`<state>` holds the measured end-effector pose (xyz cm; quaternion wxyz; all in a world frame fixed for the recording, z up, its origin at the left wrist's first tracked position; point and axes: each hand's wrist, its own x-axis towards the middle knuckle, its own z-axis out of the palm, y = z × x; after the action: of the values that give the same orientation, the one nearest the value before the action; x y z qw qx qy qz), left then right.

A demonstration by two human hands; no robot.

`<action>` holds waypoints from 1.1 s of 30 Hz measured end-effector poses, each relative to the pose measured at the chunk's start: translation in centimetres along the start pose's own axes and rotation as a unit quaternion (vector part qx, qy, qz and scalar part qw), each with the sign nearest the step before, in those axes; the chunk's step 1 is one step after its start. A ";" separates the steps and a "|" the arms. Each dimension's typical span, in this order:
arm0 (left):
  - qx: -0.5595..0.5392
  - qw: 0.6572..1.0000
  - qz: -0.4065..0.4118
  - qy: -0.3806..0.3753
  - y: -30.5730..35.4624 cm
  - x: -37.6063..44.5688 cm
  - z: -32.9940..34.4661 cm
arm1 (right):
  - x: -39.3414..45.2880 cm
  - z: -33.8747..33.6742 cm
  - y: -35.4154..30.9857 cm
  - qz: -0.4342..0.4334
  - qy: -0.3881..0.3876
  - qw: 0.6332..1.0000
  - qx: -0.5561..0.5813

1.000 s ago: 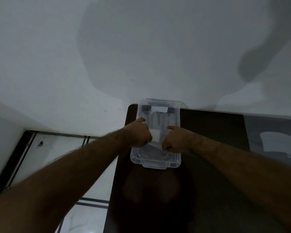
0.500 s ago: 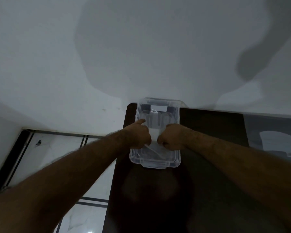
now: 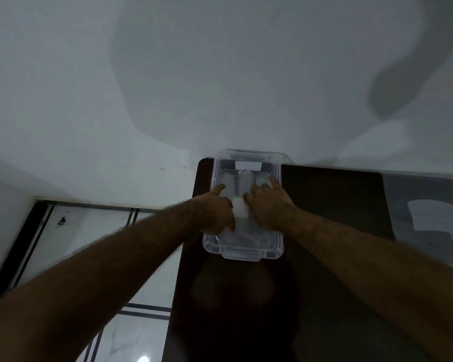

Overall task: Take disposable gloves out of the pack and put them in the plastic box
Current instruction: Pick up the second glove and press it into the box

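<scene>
A clear plastic box (image 3: 242, 253) stands at the far left end of the dark table (image 3: 324, 199), against the wall. Thin see-through gloves (image 3: 242, 182) lie flat inside it, with a white folded piece (image 3: 240, 208) on top. Both hands are down in the box. My left hand (image 3: 216, 210) rests on the gloves at the left side, index finger stretched forward, the other fingers curled. My right hand (image 3: 270, 205) lies flat on the gloves at the right with fingers spread. The glove pack is not clearly seen.
The table's left edge runs just beside the box, with tiled floor (image 3: 120, 333) below it. A pale grey wall (image 3: 220, 87) rises right behind the box. A grey sheet with a white shape (image 3: 429, 218) lies at the table's right end.
My right hand has gone from a closed fist to a flat, spread hand and reached further forward over the gloves. My left hand has stayed nearly where it was.
</scene>
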<state>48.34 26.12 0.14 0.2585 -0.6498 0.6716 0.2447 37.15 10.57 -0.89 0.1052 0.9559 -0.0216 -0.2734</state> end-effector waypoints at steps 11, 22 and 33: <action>0.028 1.000 -0.004 0.008 0.3 -0.9 -0.2 | -2.3 1.3 -1.9 -0.061 0.014 0.998 -0.004; 0.046 0.998 0.005 0.039 -0.3 -2.1 1.0 | -2.4 1.5 -2.2 -0.099 -0.054 0.994 -0.006; 0.081 0.995 0.023 0.051 1.1 -3.3 0.8 | -2.5 0.4 -1.6 -0.111 -0.032 0.993 -0.023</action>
<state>47.29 29.16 1.73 0.2702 -0.6224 0.7165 0.1621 34.79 12.27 -0.27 0.0955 0.9405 0.0876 -0.3141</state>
